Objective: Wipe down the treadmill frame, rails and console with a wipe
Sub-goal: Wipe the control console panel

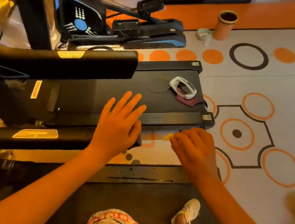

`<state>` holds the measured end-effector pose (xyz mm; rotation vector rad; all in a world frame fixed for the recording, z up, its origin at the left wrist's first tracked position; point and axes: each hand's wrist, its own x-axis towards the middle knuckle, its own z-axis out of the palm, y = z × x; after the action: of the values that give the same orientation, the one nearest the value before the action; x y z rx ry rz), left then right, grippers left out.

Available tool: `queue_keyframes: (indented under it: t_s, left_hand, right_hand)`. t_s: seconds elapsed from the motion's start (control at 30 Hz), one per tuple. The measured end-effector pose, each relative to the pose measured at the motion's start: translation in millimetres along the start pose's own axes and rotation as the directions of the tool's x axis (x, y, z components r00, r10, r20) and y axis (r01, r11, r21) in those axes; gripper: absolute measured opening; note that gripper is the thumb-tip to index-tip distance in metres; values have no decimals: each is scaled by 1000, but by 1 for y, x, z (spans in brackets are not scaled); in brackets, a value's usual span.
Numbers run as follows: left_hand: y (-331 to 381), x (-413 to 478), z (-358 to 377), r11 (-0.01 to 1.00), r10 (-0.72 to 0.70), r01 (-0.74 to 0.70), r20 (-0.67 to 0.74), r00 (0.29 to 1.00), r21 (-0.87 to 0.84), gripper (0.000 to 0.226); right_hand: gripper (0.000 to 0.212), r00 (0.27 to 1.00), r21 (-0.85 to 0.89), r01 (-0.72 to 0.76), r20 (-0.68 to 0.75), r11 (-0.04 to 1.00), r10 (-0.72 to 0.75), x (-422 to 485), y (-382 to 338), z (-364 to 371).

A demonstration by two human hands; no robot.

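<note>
Two hands (pixel 118 126) (pixel 195 150), one yellow wipe (pixel 168 136), one orange bin (pixel 224 27), one white headset (pixel 183 87)

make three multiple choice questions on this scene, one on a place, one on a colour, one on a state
1. Where does the white headset lie?
A) on the floor
B) on the belt
C) on a chair

2. What colour is the bin?
A) blue
B) green
C) orange

3. How is the left hand?
A) fingers straight and spread
B) a fist
C) pinching the wipe

Answers:
1 B, it sits on the dark belt by a maroon cloth.
2 C, its wall is orange.
3 A, its fingers fan out; the right hand pinches the wipe.
</note>
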<state>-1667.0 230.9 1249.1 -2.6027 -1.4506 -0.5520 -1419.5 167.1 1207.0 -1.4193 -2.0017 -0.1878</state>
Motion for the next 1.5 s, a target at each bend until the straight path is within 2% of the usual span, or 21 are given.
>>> queue_keyframes:
  t_s: [0.17, 0.37, 0.57, 0.7, 0.83, 0.93, 1.03, 1.13, 1.2, 1.27, 1.37, 1.43, 1.5]
  left_hand:
    - [17, 27, 24, 977, -191, 194, -40, 981, 84, 42]
    - [50, 52, 56, 925, -362, 372, -114, 925, 80, 41]
    - [74, 79, 110, 909, -399, 414, -168, 901, 59, 40]
    - [78, 98, 146, 911, -392, 406, -162, 906, 66, 42]
    - [70, 118, 189, 878, -457, 476, -198, 867, 55, 43]
    - [51, 131, 221, 840, -512, 539, -239, 825, 63, 43]
    - [23, 130, 255, 774, -588, 630, -296, 753, 65, 45]
    - [-22, 127, 292, 702, -635, 707, -374, 676, 86, 46]
    - [-52, 117, 313, 650, -655, 749, -406, 637, 129, 46]
    - [-78, 112, 323, 581, -699, 798, -403, 590, 160, 47]
    - [-85, 99, 326, 421, -796, 894, -411, 445, 152, 48]
    - [-87, 96, 326, 348, -829, 924, -409, 383, 159, 48]
    - [-87, 90, 328, 279, -855, 947, -408, 321, 159, 49]
  right_hand:
    - [21, 990, 109, 129, 44, 986, -135, 23, 74, 5]
    - [33, 956, 143, 264, 94, 954, -279, 47, 157, 6]
    - [30, 944, 183, 297, 89, 937, -317, 56, 221, 33]
    - [36, 939, 193, 316, 75, 929, -335, 52, 249, 46]
    - [31, 910, 198, 398, 39, 896, -413, 59, 282, 73]
    - [27, 810, 230, 562, 38, 794, -585, 84, 296, 109]
    - [22, 640, 263, 739, 12, 620, -768, 116, 297, 172]
    - [23, 482, 266, 846, -15, 461, -876, 153, 289, 266]
    - [19, 398, 293, 884, -61, 365, -915, 173, 276, 332]
    - [16, 357, 363, 879, -72, 309, -931, 189, 257, 379]
    - [14, 230, 473, 866, -90, 162, -969, 195, 234, 406]
    - [14, 208, 479, 869, -131, 122, -969, 208, 225, 417]
    - [12, 241, 509, 850, -149, 135, -959, 217, 221, 427]
